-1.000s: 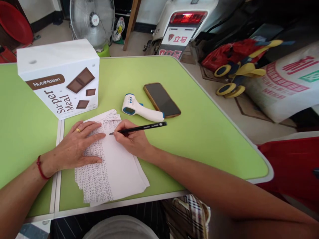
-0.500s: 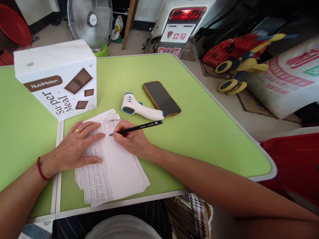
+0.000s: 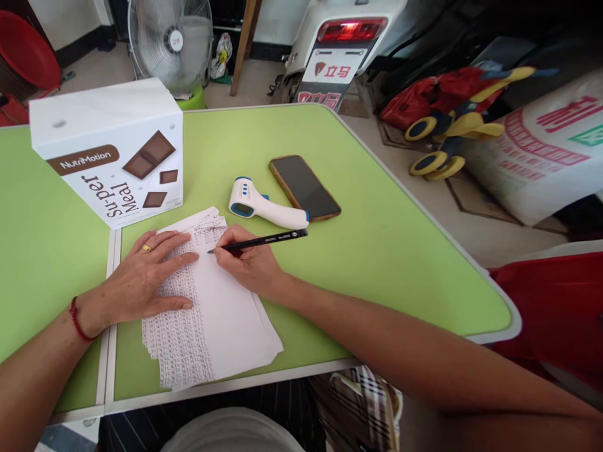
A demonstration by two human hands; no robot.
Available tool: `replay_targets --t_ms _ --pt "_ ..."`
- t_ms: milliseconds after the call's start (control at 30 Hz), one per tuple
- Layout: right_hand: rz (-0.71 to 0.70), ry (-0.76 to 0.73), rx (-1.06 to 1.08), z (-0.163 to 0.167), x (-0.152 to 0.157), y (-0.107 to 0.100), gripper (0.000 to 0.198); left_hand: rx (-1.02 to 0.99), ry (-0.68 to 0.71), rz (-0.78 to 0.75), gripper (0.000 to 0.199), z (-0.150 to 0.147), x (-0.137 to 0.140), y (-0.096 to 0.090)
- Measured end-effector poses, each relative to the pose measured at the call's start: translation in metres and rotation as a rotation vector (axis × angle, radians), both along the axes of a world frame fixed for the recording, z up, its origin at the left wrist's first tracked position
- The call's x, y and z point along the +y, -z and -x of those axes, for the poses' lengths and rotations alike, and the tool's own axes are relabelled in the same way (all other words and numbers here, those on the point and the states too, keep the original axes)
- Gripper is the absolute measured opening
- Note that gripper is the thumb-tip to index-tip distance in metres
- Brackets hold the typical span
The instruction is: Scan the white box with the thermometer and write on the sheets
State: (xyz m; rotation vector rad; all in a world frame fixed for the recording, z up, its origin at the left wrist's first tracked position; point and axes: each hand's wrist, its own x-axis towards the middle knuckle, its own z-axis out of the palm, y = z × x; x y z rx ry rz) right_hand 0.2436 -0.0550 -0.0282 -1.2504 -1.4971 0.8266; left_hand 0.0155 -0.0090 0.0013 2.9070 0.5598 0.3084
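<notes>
Several stacked sheets of paper [image 3: 235, 326] lie on the green table, their left part covered with rows of handwriting and the right part blank. Across the written rows rests my left hand [image 3: 153, 273], flat with its fingers spread. A black pen [image 3: 264, 240] is gripped by my right hand [image 3: 247, 260], tilted with its tip at the paper just right of my left fingertips. Beyond the sheets are a white and blue infrared thermometer [image 3: 266, 207] and a dark phone [image 3: 306, 187] in a brown case, lying close together.
A white NutriMotion box [image 3: 108, 157] stands upright behind the papers to the left. The green table [image 3: 400, 270] has a pale edge and a seam on the left. Behind it are a fan [image 3: 172, 44], a scooter [image 3: 334, 56] and a large sack [image 3: 537, 150].
The pen tip has shifted very slightly at the paper, with the right hand nearly in the same place. My left hand and the sheets have not moved.
</notes>
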Motion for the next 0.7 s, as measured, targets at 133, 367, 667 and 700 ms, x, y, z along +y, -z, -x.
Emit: replay_targets --t_ms 133,367,667,700 --pt "0.000 0.034 -0.022 0.000 0.000 0.000 0.010 -0.003 0.006 0.000 0.066 0.000 0.000 0.000" --pt "-0.020 0.028 -0.153 -0.002 -0.001 -0.002 0.012 0.005 0.006 -0.016 0.066 0.001 0.001 0.000" --pt "-0.244 0.145 -1.071 -0.038 0.001 -0.018 0.016 0.020 0.012 0.019 0.065 0.006 0.002 -0.004" --pt "-0.186 0.123 -1.161 -0.041 0.001 -0.019 0.018 0.026 0.010 0.020 0.065 0.006 0.002 -0.004"
